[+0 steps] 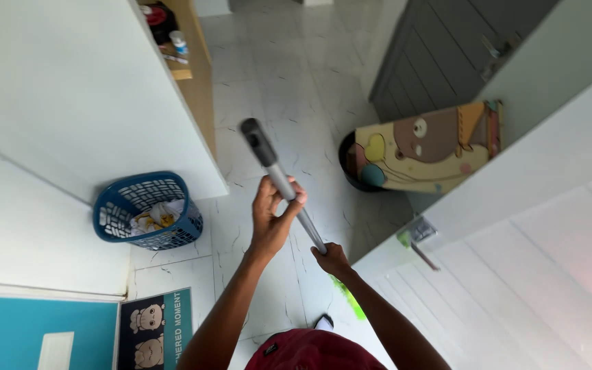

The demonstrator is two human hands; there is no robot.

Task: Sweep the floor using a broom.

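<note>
I look straight down at a white marble-pattern tiled floor [289, 89]. A long grey metal handle [279, 177] with a dark grip at its top slants across the middle of the view. My left hand [273, 212] is wrapped around its upper part. My right hand [331, 260] grips it lower down. Below my right hand a bright green part [349, 299] of the tool shows near the floor, mostly hidden by my arm. My foot [323, 321] is just visible beneath.
A blue plastic basket [146, 211] with crumpled items stands at the left against a white wall. A colourful cartoon board [426, 147] leans in a dark bin on the right. A white door [515, 274] with a handle [421, 240] is at right. A mat [155, 329] lies at lower left.
</note>
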